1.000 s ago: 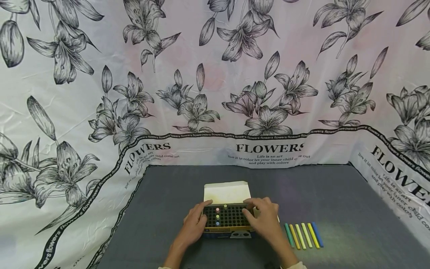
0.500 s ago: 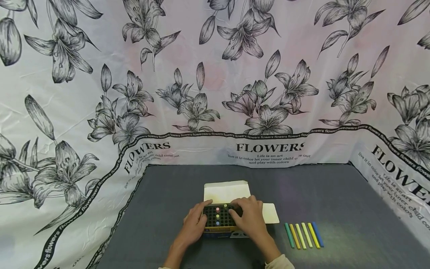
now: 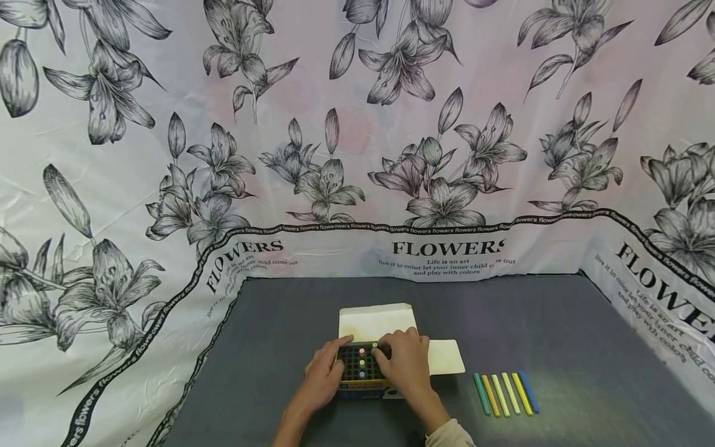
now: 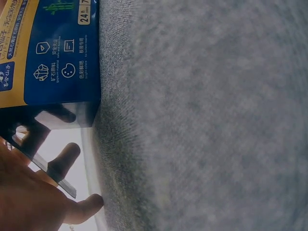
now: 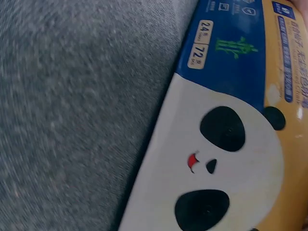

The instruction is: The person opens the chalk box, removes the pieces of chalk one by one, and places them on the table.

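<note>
An open box of chalk (image 3: 357, 393), blue and yellow with a panda on its front, stands before me. Its black holder (image 3: 349, 367) has rows of holes, with a pink chalk (image 3: 362, 352), a yellow chalk (image 3: 362, 363) and a blue chalk (image 3: 362, 375) in one column. A pale yellow-green chalk (image 3: 375, 344) stands at the back row. My left hand (image 3: 321, 374) holds the box's left end; in the left wrist view a side flap (image 4: 67, 187) passes between its fingers. My right hand (image 3: 406, 363) reaches over the holder, thumb and forefinger tips right at the yellow-green chalk; whether they pinch it, I cannot tell.
The cream lid flap (image 3: 374, 323) stands open behind the box, and a cream side flap (image 3: 445, 357) sticks out to the right. Several chalk sticks (image 3: 505, 394) in green, orange, yellow and blue lie side by side on the dark grey tabletop (image 3: 581, 347). A flower-printed cloth (image 3: 357, 143) hangs behind.
My right hand has moved left across the holder, from its right end to the yellow-green chalk, uncovering the right side flap. My left hand stays at the box's left end.
</note>
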Demonstrator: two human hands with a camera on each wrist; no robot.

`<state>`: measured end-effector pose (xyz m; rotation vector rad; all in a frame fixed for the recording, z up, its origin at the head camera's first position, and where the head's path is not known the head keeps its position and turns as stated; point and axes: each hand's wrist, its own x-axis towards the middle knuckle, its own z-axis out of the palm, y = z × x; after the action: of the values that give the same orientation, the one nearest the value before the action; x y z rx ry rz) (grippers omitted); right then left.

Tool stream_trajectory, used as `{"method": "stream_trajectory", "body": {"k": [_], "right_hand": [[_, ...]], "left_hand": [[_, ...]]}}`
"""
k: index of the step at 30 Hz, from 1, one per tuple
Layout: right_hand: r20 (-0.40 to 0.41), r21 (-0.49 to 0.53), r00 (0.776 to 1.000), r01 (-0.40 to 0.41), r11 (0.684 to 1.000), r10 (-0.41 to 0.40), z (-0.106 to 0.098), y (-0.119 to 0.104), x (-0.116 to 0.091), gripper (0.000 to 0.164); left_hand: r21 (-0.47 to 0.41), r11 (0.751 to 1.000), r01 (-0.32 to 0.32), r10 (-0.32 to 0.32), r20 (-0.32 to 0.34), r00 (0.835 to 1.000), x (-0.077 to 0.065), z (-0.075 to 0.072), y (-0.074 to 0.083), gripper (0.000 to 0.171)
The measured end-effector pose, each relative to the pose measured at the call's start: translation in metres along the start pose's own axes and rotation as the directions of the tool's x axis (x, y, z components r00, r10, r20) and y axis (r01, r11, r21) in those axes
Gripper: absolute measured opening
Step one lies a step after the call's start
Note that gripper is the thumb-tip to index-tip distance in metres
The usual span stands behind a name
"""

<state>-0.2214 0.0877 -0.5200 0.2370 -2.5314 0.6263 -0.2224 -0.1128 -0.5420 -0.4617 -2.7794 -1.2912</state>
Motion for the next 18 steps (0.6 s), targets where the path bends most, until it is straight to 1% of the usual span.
{"method": "stream_trajectory", "body": {"k": [5,8,18], "right_hand": [[-0.031,-0.027,0.999,-0.024,0.999,0.023,0.0060,0.0004,-0.0027,0.017],[-0.048,-0.037,0.999,-0.023,0.999,0.021,0.0082,0.0001,-0.0039,0.017],[-0.102,-0.056,0.995,-0.010,0.998,0.004,0.0075,-0.0035,-0.0018,0.017]], "left_hand": [[-0.004,1.000,0.006,-0.006,-0.001,1.000,-0.0012,0.0026,-0.0012,0.057],[-0.006,1.000,0.019,-0.019,-0.005,1.000,-0.0021,0.0037,-0.0012,0.057],[-0.001,1.000,0.015,-0.015,-0.018,1.000,-0.0001,0.0030,0.0001,0.057]]}}
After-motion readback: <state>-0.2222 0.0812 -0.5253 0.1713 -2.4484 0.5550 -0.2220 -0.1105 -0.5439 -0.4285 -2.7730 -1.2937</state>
